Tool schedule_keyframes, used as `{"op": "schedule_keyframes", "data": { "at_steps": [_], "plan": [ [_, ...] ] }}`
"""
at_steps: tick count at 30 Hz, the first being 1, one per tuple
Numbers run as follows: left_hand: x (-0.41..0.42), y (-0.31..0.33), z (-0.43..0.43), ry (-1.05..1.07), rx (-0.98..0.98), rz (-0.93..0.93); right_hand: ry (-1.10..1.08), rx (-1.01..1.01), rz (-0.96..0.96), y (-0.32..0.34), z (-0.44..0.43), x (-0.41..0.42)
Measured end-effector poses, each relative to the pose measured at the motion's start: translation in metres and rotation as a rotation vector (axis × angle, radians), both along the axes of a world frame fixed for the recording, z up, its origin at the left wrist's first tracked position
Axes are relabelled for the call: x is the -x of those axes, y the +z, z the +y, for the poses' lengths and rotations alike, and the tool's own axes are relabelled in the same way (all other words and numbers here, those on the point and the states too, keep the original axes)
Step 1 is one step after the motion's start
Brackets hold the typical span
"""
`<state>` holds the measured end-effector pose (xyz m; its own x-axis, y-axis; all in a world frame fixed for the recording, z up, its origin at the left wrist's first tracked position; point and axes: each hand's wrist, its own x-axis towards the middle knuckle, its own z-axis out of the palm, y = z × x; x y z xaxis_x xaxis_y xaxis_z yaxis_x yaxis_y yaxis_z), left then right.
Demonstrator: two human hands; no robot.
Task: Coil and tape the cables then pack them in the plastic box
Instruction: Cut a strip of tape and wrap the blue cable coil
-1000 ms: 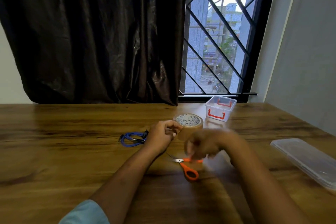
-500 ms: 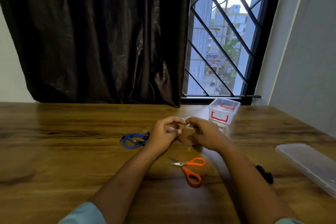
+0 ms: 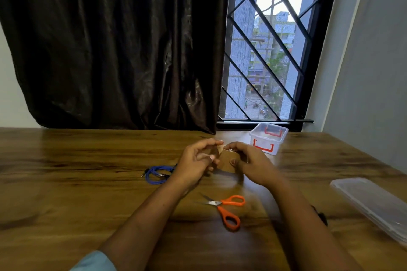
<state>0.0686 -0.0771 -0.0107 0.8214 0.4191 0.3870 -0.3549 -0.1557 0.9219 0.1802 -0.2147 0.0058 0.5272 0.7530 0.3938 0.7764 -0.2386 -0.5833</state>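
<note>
Since half a second ago your hands have shifted only slightly: both were already on the tape roll, and now your left thumb and forefinger have lifted to its top edge. Nothing else on the table (image 3: 66, 193) has moved.

You face a wide wooden table with a dark curtain (image 3: 114, 46) and a barred window (image 3: 266, 55) behind it. At your far right lies a clear plastic lid (image 3: 374, 202), flat on the wood and well apart from everything else. The clear plastic box (image 3: 268, 138), open-topped with red latches, sits near the window sill, just beyond your right hand.

Your right hand (image 3: 253, 164) is wrapped around the brown tape roll (image 3: 226, 160), holding it off the table, thumb on the near face. Your left hand (image 3: 198, 160) pinches at the roll's upper left edge, apparently on a tape end, though the blur makes that hard to confirm.

Orange-handled scissors (image 3: 226, 209) lie shut, near you between your forearms. The blue cable (image 3: 157, 174), coiled, rests just left of your left wrist. A small black item (image 3: 321, 218) peeks out from behind your right forearm; you cannot tell what it is
</note>
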Motion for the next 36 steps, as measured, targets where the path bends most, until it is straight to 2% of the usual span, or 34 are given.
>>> {"op": "schedule_keyframes", "data": {
  "at_steps": [2, 6, 10, 12, 15, 17, 20, 22, 28, 30, 33, 36],
  "plan": [
    [0.0, -0.001, 0.0, -0.013, 0.026, 0.013, -0.015, 0.01, -0.047, -0.002, 0.002, 0.001],
    [0.001, 0.0, 0.002, 0.013, 0.054, 0.039, -0.086, 0.1, -0.304, -0.011, 0.007, 0.001],
    [0.003, 0.001, 0.003, 0.069, 0.025, 0.044, -0.154, 0.138, -0.353, -0.017, 0.009, 0.0],
    [0.002, 0.001, 0.003, 0.087, 0.011, 0.058, -0.136, -0.008, -0.24, -0.015, 0.012, 0.002],
    [0.002, 0.003, 0.003, 0.138, -0.042, 0.03, -0.048, -0.357, 0.18, -0.005, 0.02, 0.011],
    [0.003, 0.006, 0.005, 0.216, -0.125, -0.017, -0.012, -0.401, 0.366, 0.003, 0.029, 0.015],
    [0.006, 0.011, 0.012, 0.287, -0.129, -0.029, 0.0, -0.328, 0.409, 0.016, 0.045, 0.02],
    [0.01, 0.014, 0.018, 0.33, -0.117, -0.035, 0.078, -0.366, 0.492, 0.023, 0.058, 0.025],
    [0.015, 0.018, 0.039, 0.425, -0.069, -0.065, 0.171, -0.447, 0.511, 0.023, 0.087, 0.036],
    [0.015, 0.017, 0.046, 0.475, -0.123, -0.042, 0.159, -0.478, 0.58, 0.014, 0.093, 0.037],
    [0.019, 0.015, 0.059, 0.608, -0.37, 0.004, 0.089, -0.429, 0.629, 0.003, 0.101, 0.039],
    [0.035, 0.016, 0.082, 0.743, -0.314, 0.067, 0.021, -0.367, 0.573, -0.008, 0.103, 0.04]
  ]
}}
